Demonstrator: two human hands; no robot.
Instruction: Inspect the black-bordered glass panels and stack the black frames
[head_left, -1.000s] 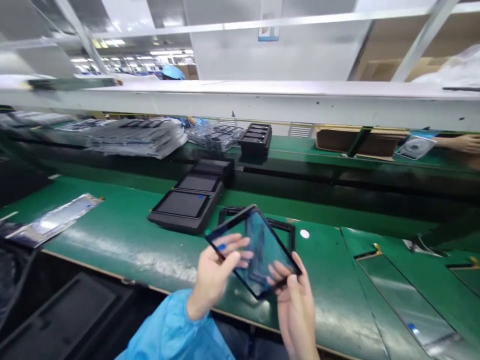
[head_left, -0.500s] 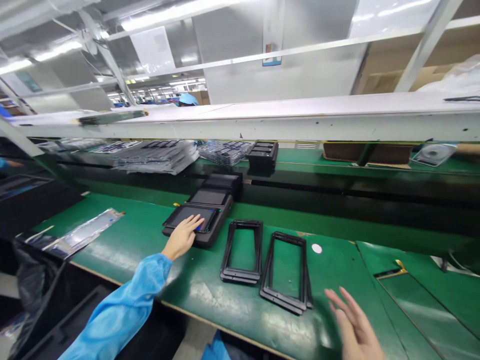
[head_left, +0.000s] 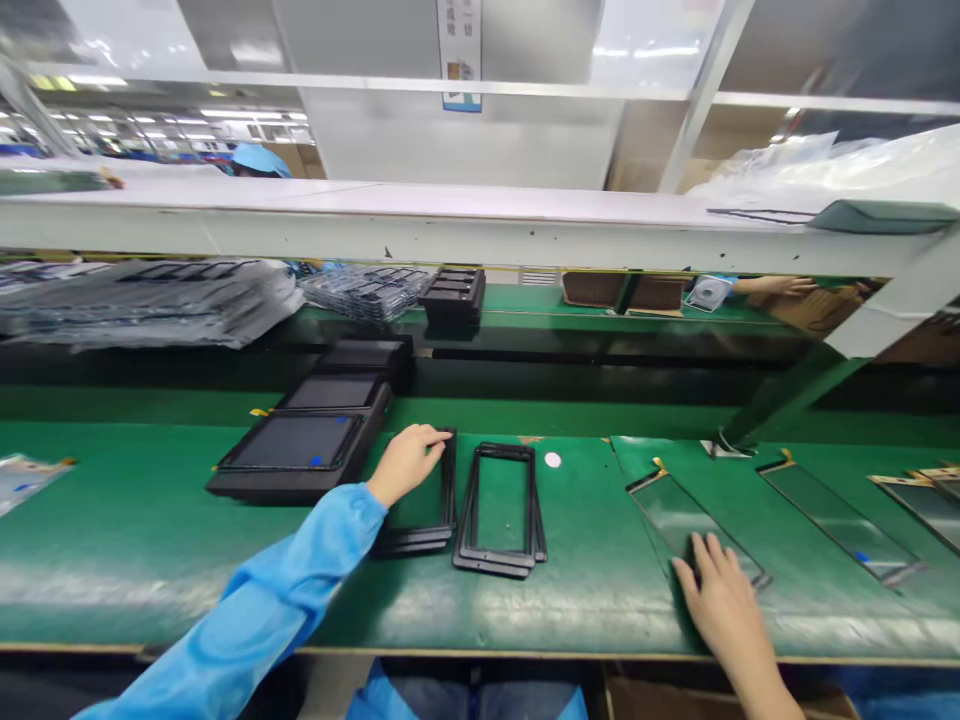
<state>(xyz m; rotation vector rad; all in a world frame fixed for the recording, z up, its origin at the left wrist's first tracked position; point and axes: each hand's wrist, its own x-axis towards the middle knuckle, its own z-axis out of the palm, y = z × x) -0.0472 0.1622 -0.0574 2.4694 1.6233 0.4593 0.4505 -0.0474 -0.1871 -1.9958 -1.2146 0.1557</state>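
Note:
My left hand, in a blue sleeve, reaches over the left stack of black rectangular frames. Its fingers close at the top right corner of that stack and hide part of it. A second stack of black frames lies just to the right, its pieces slightly askew. My right hand lies over the lower part of a clear glass panel with a dark border and a yellow tab. The fingers there are apart and touch the panel; the thumb side is partly hidden.
Dark screens rest on a black tray to the left. More panels, such as a glass panel, lie at the right. A green post rises behind them. Bagged sheets and a black tray stack stand behind. Another person's hand shows beyond.
My left hand has moved right from the screen on the black tray to the left frame stack. My right hand has come from above the bench onto the glass panel. The view has swung right.

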